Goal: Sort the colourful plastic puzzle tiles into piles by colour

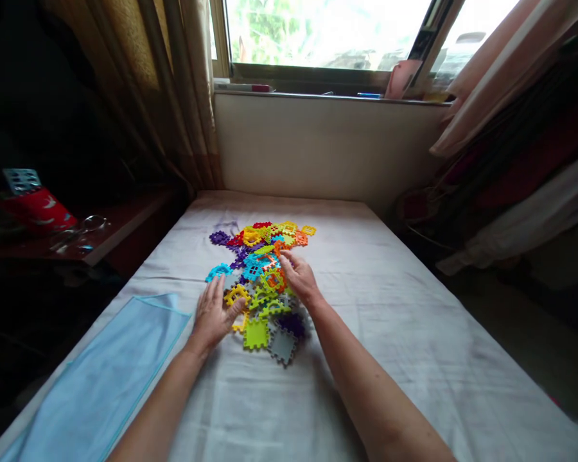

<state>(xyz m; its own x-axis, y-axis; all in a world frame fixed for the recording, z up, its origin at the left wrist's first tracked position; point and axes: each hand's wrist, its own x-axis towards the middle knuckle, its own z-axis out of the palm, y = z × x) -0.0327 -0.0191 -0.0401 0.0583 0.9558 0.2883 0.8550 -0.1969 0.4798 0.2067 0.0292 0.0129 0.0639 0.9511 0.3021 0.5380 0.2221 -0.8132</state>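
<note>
A heap of colourful plastic interlocking tiles with notched edges lies on the bed, in blue, yellow, red, purple, orange, green and grey. My left hand rests at the heap's left side, fingers stretched and slightly apart, by a yellow frame tile and a blue tile. On the heap's right side, my right hand has its thumb and fingers drawn together at a small orange tile. Closer to me lie a lime-green square tile, a grey square tile and a dark purple one.
A pale sheet covers the bed. A folded light-blue cloth lies at the left. Beyond it, a dark side table holds glasses and a red pouch. The far end meets a wall below a window.
</note>
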